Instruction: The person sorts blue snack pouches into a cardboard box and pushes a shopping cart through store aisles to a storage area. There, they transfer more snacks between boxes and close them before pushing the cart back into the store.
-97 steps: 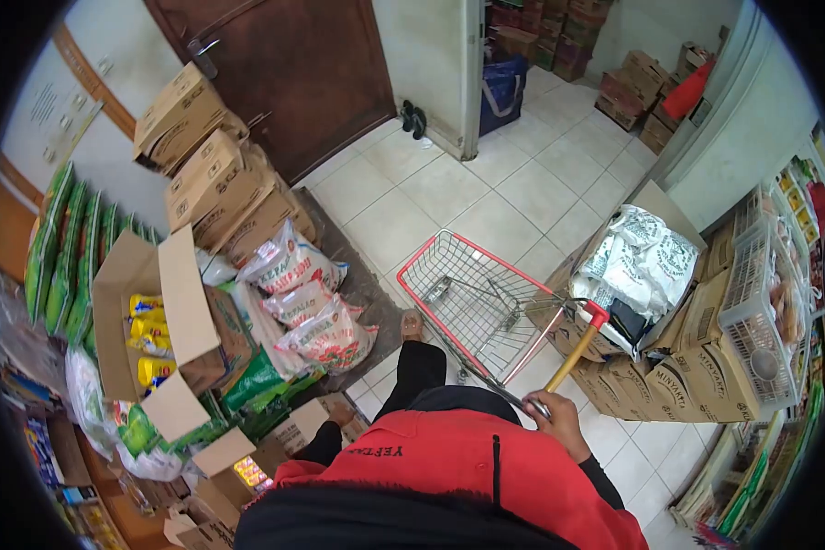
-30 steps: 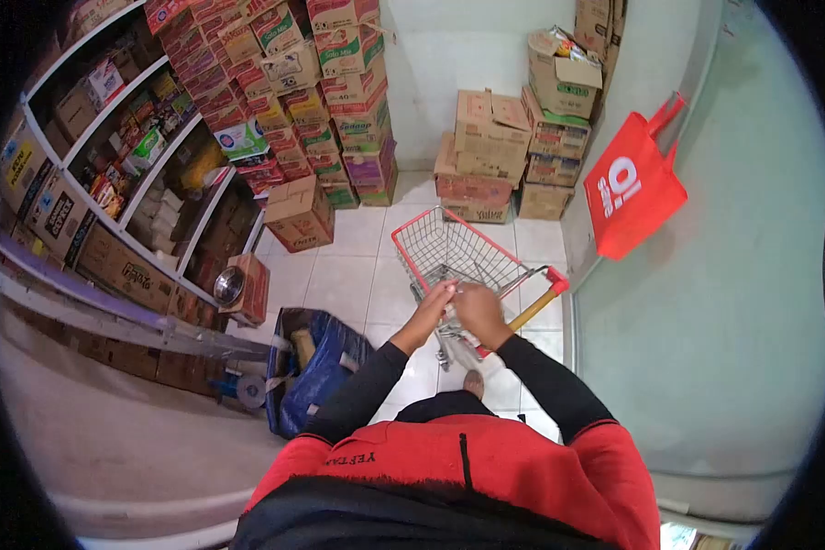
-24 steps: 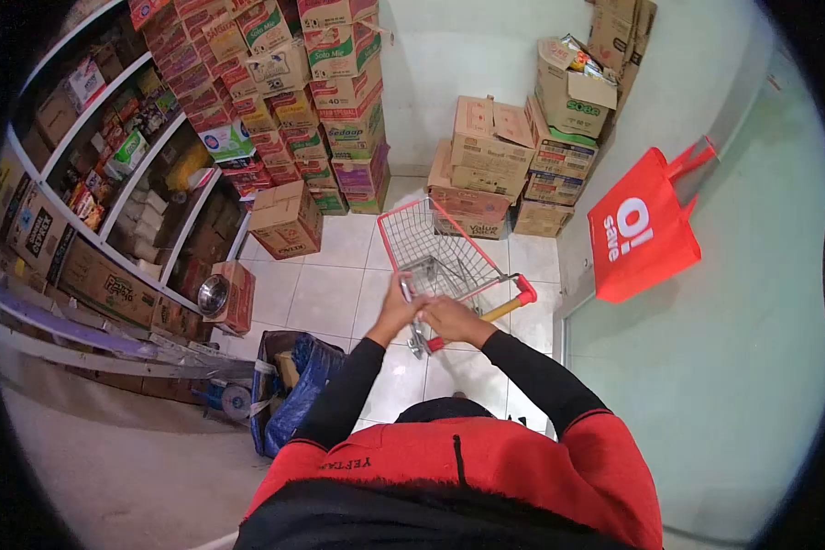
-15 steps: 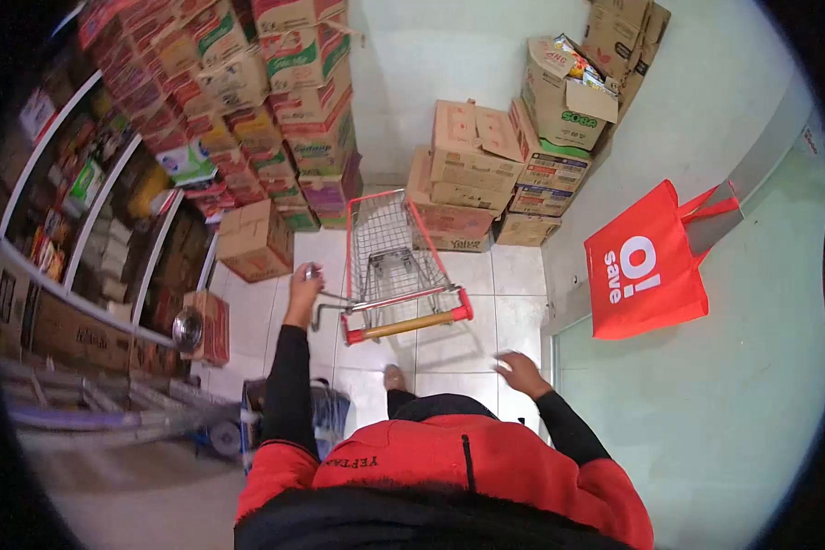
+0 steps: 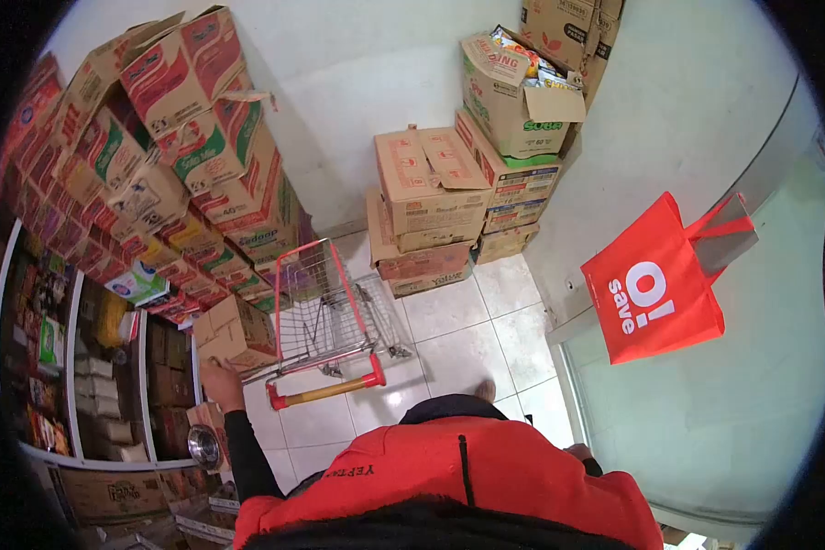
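Note:
My left hand (image 5: 222,383) is at the left, between the shelf edge and the shopping cart. Its fingers look curled, and I cannot make out what they hold. Just beyond it is a brown carton (image 5: 234,335) on the floor. The cart (image 5: 325,316), with a wire basket and red trim, stands right of that hand, apart from it. Its wooden handle (image 5: 325,395) faces me. Below the hand, a round shiny metal object (image 5: 203,446) shows in front of another carton. My right hand (image 5: 579,452) is low beside my body, mostly hidden by my red shirt.
Stacked cartons (image 5: 192,137) rise at the back left above shelves (image 5: 75,367) of packaged goods. More cartons (image 5: 431,183) stand against the back wall, one open box (image 5: 522,110) on top. A red bag (image 5: 655,284) hangs at the right by the glass door (image 5: 706,422).
My view has turned and shifted. My left hand has moved away from the cart, toward the shelf side. My right hand has dropped back beside my body.

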The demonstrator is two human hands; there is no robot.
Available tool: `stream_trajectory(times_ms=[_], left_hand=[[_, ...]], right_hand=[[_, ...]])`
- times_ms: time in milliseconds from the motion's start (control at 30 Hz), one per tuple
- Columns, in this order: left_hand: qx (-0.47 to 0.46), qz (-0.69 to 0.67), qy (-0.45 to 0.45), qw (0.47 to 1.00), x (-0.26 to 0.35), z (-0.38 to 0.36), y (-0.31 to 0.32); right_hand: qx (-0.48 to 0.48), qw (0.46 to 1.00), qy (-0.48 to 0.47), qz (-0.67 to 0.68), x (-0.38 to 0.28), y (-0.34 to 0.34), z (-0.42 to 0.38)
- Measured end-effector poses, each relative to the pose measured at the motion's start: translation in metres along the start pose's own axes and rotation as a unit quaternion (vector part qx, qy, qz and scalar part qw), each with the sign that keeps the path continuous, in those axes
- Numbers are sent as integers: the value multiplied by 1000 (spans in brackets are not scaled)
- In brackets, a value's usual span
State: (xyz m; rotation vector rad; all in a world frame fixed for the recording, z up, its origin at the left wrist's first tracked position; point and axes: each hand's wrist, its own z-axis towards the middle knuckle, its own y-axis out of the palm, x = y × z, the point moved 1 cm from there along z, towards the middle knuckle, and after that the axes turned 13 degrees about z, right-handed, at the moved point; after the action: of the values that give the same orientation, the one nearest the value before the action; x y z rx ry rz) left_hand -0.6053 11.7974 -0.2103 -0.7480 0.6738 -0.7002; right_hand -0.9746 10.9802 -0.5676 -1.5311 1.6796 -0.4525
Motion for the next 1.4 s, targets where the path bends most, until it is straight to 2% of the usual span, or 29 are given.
stream_trajectory(times_ms=[33, 100, 133, 200, 267, 300, 367, 433, 500, 533, 600, 633, 667, 700, 733, 767, 800, 867, 933, 967, 1033, 1167, 1200, 1233, 1267, 1300, 1333, 1367, 1400], left_hand=[[0, 0, 2, 1000, 7, 8, -5], [-59, 59, -149, 985, 16, 21, -16], [-57, 91, -163, 981, 17, 23, -11], [-29, 138, -189, 972, 26, 25, -17], [25, 222, -229, 948, 29, 18, -9], [22, 228, -237, 944, 22, 12, 8], [81, 249, -230, 937, 12, 4, 33], [53, 242, -258, 934, 29, 5, 27], [121, 273, -203, 932, 67, 20, 8], [14, 296, -205, 933, 91, 26, 17], [111, 131, -217, 961, 149, 27, 53], [56, 8, -131, 990, 163, 11, 121], [-45, -138, -90, 985, 224, 31, 91], [-32, -223, -61, 972, 287, 43, 66], [-84, -255, 9, 963, 328, 48, 76], [-76, -323, 49, 942, 374, 50, 85], [-149, -352, 89, 920, 416, 73, 52], [-155, -404, 206, 878, 484, 103, 39], [-178, -408, 266, 855, 535, 129, 40], [-184, -409, 271, 852, 554, 141, 40], [-197, -446, 293, 822, 582, 165, 45], [-231, -400, 380, 802, 633, 193, 83], [-233, -402, 389, 796, 651, 199, 88], [-225, -397, 433, 777, 671, 201, 91], [-218, -393, 475, 757, 689, 201, 92], [-221, -396, 482, 749, 708, 196, 97], [-156, -391, 515, 746, 728, 188, 105], [-90, -386, 545, 739, 745, 181, 114], [-96, -311, 581, 746, 761, 174, 125]], right_hand=[[-143, 988, 52, -10, -52, -65, 17], [-68, 979, 43, 187, -61, -113, 55], [-69, 980, 38, 183, -57, -131, 81], [47, 942, 157, 294, -45, -178, 135], [104, 943, 134, 285, -36, -251, 175], [151, 932, 132, 303, -29, -283, 194], [208, 931, 117, 277, -10, -337, 235], [165, 953, 113, 227, -11, -407, 270], [176, 939, 56, 291, -11, -463, 313], [202, 949, 2, 244, -17, -491, 336], [254, 945, -103, 180, -37, -541, 389], [281, 933, -153, 165, -51, -562, 417], [285, 927, -175, 170, -77, -589, 436], [292, 919, -196, 177, -105, -614, 454], [294, 917, -216, 159, -123, -627, 482], [297, 915, -234, 143, -141, -636, 509], [273, 929, -210, 137, -168, -655, 521], [248, 942, -180, 138, -209, -677, 540], [281, 936, -207, 29, -226, -686, 566], [279, 939, -200, 33, -225, -689, 576], [271, 934, -227, -48, -223, -697, 591], [233, 942, -241, 1, -223, -739, 590], [283, 922, -143, 223, -215, -749, 589], [319, 845, -37, 428, -204, -758, 588], [321, 844, -27, 429, -191, -765, 585], [340, 898, -28, 276, -177, -771, 579], [347, 930, -29, 117, -171, -776, 576], [348, 930, -17, 118, -171, -779, 578], [370, 923, 17, 103, -174, -786, 584]])
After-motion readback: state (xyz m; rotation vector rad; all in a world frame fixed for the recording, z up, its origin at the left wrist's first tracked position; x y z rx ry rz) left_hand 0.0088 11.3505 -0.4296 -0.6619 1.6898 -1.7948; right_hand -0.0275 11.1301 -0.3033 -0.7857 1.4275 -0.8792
